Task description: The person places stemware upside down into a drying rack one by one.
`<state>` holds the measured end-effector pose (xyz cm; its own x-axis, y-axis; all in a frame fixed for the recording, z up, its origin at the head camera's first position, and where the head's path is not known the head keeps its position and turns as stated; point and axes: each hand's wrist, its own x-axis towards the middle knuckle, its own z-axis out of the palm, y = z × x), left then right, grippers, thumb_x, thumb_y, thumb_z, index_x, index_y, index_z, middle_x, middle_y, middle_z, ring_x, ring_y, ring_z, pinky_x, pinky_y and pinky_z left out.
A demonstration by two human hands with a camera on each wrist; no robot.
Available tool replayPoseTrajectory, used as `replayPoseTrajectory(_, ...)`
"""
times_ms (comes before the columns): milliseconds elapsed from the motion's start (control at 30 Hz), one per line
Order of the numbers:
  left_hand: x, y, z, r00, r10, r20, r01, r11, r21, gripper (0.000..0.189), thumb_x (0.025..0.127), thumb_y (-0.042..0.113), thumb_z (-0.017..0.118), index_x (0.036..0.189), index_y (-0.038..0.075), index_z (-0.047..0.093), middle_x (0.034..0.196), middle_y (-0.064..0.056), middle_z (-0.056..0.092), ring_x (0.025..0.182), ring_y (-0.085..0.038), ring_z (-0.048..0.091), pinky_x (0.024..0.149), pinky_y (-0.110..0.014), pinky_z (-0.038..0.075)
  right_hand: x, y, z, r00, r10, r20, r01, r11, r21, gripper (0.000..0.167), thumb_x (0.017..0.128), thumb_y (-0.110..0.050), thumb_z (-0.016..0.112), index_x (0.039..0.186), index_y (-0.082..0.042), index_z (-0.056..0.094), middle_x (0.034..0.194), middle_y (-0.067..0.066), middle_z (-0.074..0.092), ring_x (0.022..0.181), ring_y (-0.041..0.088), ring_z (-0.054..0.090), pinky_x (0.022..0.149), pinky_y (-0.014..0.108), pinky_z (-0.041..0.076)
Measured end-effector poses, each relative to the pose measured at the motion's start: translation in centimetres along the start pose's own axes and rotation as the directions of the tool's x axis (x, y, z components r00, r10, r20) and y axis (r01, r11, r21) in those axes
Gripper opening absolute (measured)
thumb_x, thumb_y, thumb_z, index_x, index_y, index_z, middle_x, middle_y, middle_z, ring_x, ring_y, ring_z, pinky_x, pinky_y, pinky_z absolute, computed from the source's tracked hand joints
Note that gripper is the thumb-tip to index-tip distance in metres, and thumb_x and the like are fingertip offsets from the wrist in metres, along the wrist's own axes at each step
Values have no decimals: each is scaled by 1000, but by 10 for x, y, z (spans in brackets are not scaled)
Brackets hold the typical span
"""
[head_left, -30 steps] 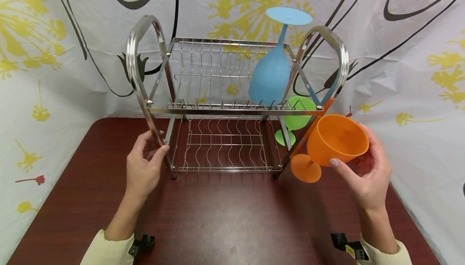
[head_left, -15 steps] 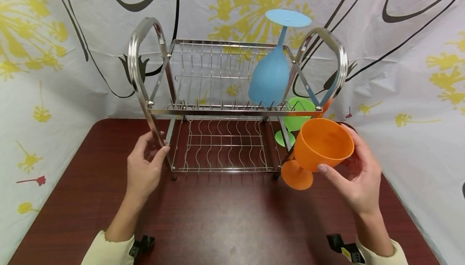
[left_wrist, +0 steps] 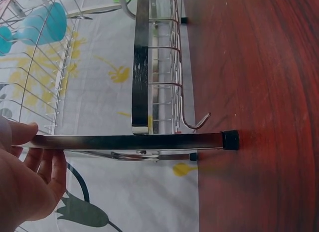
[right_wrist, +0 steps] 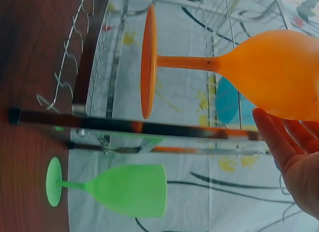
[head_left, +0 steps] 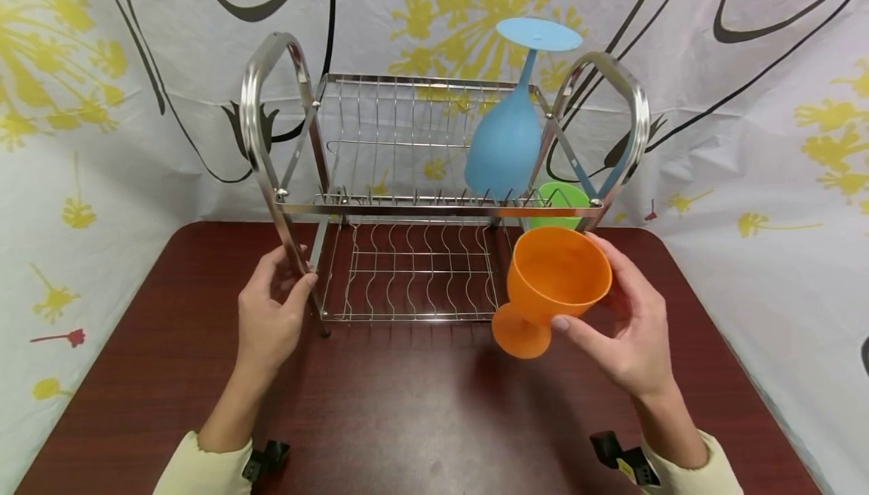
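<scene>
My right hand [head_left: 627, 318] holds an orange goblet [head_left: 553, 272] by its bowl, thumb in front and fingers behind, with the mouth up and the foot above the table. It hangs before the right front leg of a two-tier metal dish rack [head_left: 434, 210]. At the opposite side, my left hand [head_left: 271, 314] grips the rack's left front leg between thumb and fingers. A blue goblet [head_left: 505, 140] stands upside down at the right of the upper tier. Behind the orange goblet, a green goblet [right_wrist: 127, 190] is upright on the table, beside the rack's right side.
The rack's lower tier [head_left: 421, 270] has wavy wire dividers. Below it lies a dark red-brown table [head_left: 407, 404]. A white sheet [head_left: 760, 178] with yellow flowers and black lines hangs behind and at both sides.
My right hand has carried the orange goblet leftward, from beside the rack's right leg to in front of it. The left hand keeps its grip on the leg.
</scene>
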<state>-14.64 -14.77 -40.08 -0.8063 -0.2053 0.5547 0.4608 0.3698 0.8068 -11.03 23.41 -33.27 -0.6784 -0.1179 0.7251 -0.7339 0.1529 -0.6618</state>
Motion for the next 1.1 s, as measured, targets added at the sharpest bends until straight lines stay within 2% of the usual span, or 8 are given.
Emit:
replayPoseTrajectory(167,0,1,0,1000,13,2,-13,1000,10,34,86,-5,68,119,-2,61,95,-13,66,85,-2,61,77,-13,51,3,-1,11,999,10,46,-8,999,-42,84,60,10,83,136,12,46,122,25,59,103,23,63,87,22,55)
replayPoseTrajectory(333,-1,1,0,1000,17,-4,-16,1000,10,36,85,-7,68,120,0,62,96,-13,66,85,-4,62,77,-13,52,5,0,19,996,-7,84,11,999,-39,86,59,9,85,136,12,46,123,27,58,106,25,62,89,23,54)
replayPoseTrajectory(400,-1,2,0,1000,25,-11,-25,1000,5,38,84,-9,68,120,1,62,97,-14,67,86,-6,63,78,-13,52,6,0,21,996,-11,90,14,999,-34,87,59,8,85,136,12,46,123,26,58,106,25,61,90,24,54)
replayPoseTrajectory(567,-3,6,1,996,66,-52,-64,997,39,41,83,-10,69,121,1,63,102,-14,68,92,-2,62,79,-11,52,7,1,25,995,-12,102,16,999,-36,88,59,6,86,137,11,45,126,22,58,108,25,61,90,24,53)
replayPoseTrajectory(800,-5,10,0,988,98,-115,-89,993,83,39,80,-12,69,119,-3,65,102,-14,68,91,1,61,75,-9,52,11,1,28,992,-40,122,49,996,-69,88,60,-1,89,137,10,46,126,23,58,109,25,60,92,24,53)
replayPoseTrajectory(1100,-6,14,-3,982,117,-148,-103,990,99,35,81,-10,68,116,-3,67,97,-16,67,88,2,59,73,-7,50,19,-3,30,986,-120,120,125,992,-35,88,67,-20,90,133,16,46,126,26,57,111,28,57,97,25,51)
